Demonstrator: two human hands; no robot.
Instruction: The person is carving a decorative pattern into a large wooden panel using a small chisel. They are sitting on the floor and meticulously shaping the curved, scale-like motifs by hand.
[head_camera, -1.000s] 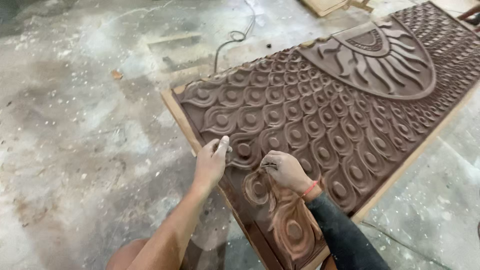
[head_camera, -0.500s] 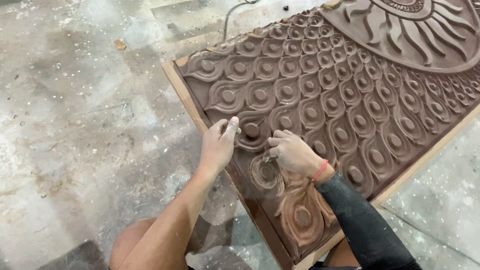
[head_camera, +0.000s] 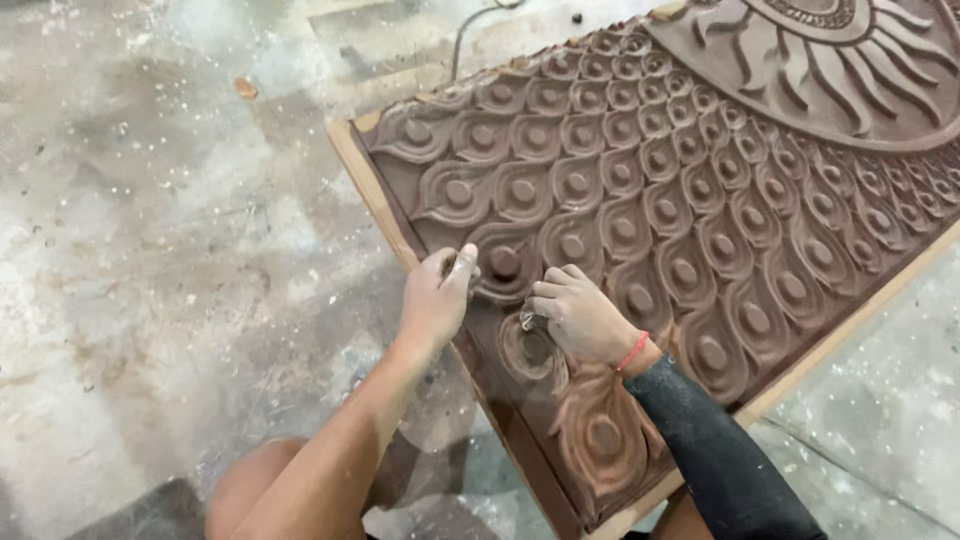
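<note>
The carved panel (head_camera: 700, 200) lies flat on the dusty concrete floor (head_camera: 150, 250), its rows of raised scale motifs and the sunburst (head_camera: 830, 60) at the far end cut clean and crisp. From my remote post I judge the relief largely done, with only the motifs at the near corner, paler and rougher under dust, left to finish. My left hand (head_camera: 436, 300) rests on the near edge, fingers curled together against a scale, while my right hand (head_camera: 578, 315) pinches a small grey tool (head_camera: 528, 320) down onto one motif.
</note>
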